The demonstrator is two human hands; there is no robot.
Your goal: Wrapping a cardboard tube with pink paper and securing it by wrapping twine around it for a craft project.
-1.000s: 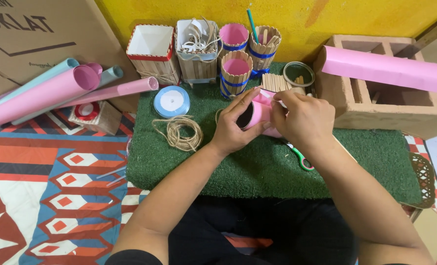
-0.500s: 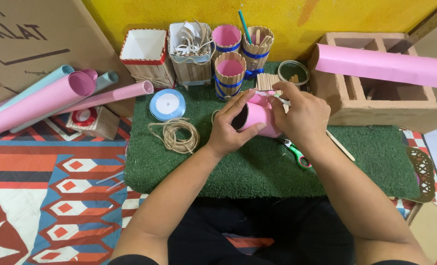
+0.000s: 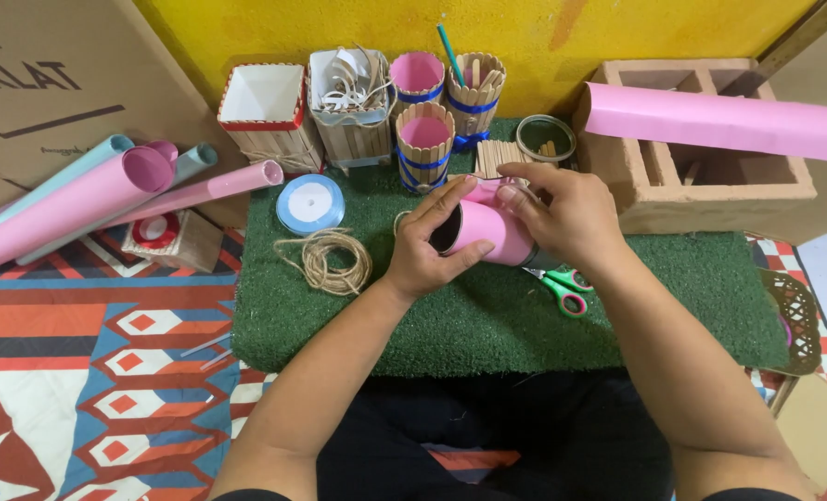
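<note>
A can wrapped in pink paper (image 3: pixel 487 232) lies on its side above the green turf mat (image 3: pixel 487 315), its dark open mouth facing left. My left hand (image 3: pixel 427 246) grips it around the mouth end. My right hand (image 3: pixel 562 209) holds the other end, fingers pressing on the pink paper at the top. Green-handled scissors (image 3: pixel 562 286) lie on the mat just under my right hand. A stack of wooden sticks (image 3: pixel 497 156) rests behind the can.
Stick-covered holders (image 3: pixel 424 139) and boxes (image 3: pixel 267 107) line the mat's back edge, beside a glass jar (image 3: pixel 545 137). A blue ribbon spool (image 3: pixel 309 204) and a twine coil (image 3: pixel 328 260) lie left. Paper rolls (image 3: pixel 89 199) lie far left; a pink roll (image 3: pixel 719 119) rests on a concrete block (image 3: pixel 710 186).
Both hands have turned the pink can so that its open mouth shows more to the left. My right hand's fingers shifted along the top of the paper.
</note>
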